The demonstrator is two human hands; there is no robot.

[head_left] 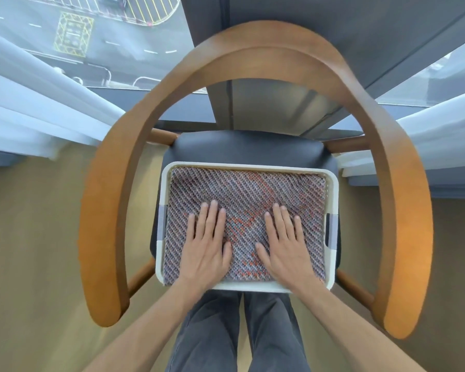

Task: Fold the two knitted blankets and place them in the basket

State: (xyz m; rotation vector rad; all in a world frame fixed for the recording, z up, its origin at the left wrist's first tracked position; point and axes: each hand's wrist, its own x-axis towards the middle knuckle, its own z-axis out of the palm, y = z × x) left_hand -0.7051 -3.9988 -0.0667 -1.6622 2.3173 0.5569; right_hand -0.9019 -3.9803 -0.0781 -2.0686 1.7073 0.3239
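A folded knitted blanket (pixel 249 191), grey-blue with red-orange patches, lies flat inside a white rectangular basket (pixel 332 264) and fills it edge to edge. My left hand (pixel 207 245) presses flat on the blanket's near left part, fingers straight. My right hand (pixel 283 244) presses flat on the near right part in the same way. Only one blanket surface shows; whatever lies beneath it is hidden.
The basket sits on the dark seat (pixel 239 149) of a wooden chair whose curved armrest (pixel 253 57) wraps around both sides. White curtains (pixel 38 103) hang left and right before a window. My legs in dark trousers (pixel 239 331) stand just before the basket.
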